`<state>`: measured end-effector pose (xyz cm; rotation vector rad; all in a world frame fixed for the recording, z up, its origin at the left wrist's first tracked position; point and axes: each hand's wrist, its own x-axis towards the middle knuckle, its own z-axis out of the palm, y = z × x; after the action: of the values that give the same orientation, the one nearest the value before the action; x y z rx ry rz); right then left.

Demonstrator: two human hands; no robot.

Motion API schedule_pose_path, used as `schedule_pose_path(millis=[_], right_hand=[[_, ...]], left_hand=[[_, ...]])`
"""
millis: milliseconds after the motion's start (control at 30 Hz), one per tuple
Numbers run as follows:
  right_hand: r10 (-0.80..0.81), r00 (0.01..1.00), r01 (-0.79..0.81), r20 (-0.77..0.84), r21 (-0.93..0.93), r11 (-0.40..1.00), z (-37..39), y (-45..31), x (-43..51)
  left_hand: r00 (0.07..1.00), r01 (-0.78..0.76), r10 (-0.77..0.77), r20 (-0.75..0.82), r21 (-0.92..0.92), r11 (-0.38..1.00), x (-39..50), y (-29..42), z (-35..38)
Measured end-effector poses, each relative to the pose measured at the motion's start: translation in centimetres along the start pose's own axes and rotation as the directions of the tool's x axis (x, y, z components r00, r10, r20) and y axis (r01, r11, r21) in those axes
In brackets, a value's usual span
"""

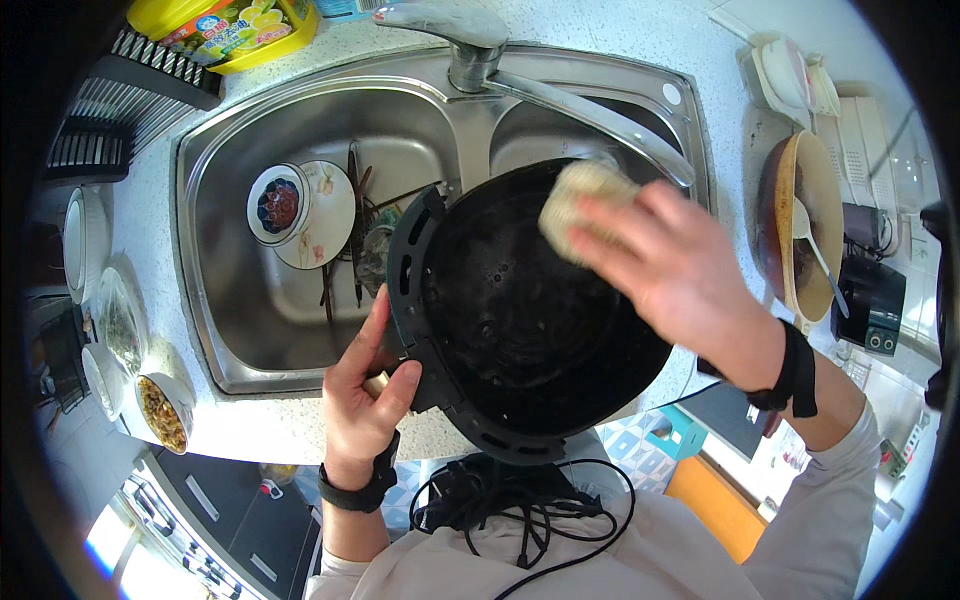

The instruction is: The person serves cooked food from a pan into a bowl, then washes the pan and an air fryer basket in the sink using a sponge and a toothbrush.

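A black air fryer basket is tilted over the sink's front edge, with a little water and a few bubbles on its dark inner floor. My left hand grips it by the handle at its left side, thumb and forefinger against the slotted rim. In my right hand is a pale yellow, loofah-like scrubber, held at the basket's far right rim. That hand is blurred. Part of the right sink basin lies hidden behind the basket.
The steel double sink has a chrome faucet reaching over its right basin. Stacked dishes and chopsticks lie in the left basin. A frying pan with a spoon stands right; a bowl of food sits left.
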<state>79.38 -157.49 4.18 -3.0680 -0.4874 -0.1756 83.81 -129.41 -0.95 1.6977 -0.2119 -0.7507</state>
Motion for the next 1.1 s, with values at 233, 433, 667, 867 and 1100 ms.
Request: schedule_pose_path(millis=[233, 433, 667, 867, 1100], right_hand=[[-0.043, 0.907, 0.097, 0.419, -0.107, 0.99, 5.6, 0.5, 0.4], [-0.004, 0.663, -0.107, 0.749, 0.1, 0.989, 4.2, -0.3, -2.0], [-0.396, 0.651, -0.172, 0.647, 0.635, 0.753, 3.6, -5.0, 0.9], [-0.001, 0.928, -0.193, 0.373, 0.483, 0.854, 5.5, -0.9, 4.2], [0.095, 0.661, -0.226, 0.745, 0.076, 0.971, -0.4, -1.0, -3.1]], left_hand=[[0.994, -0.099, 0.098, -0.037, -0.005, 0.995, 0.1, -0.8, 0.7], [0.994, -0.08, 0.082, -0.078, 0.022, 0.997, -0.2, -0.6, 1.2], [0.996, -0.047, 0.05, -0.075, 0.042, 0.998, 0.4, -0.5, 1.2], [0.996, -0.069, 0.069, -0.049, 0.002, 0.998, 0.8, -0.8, 1.2], [0.997, -0.044, 0.045, -0.064, 0.026, 0.999, 0.4, -0.5, 1.7]])
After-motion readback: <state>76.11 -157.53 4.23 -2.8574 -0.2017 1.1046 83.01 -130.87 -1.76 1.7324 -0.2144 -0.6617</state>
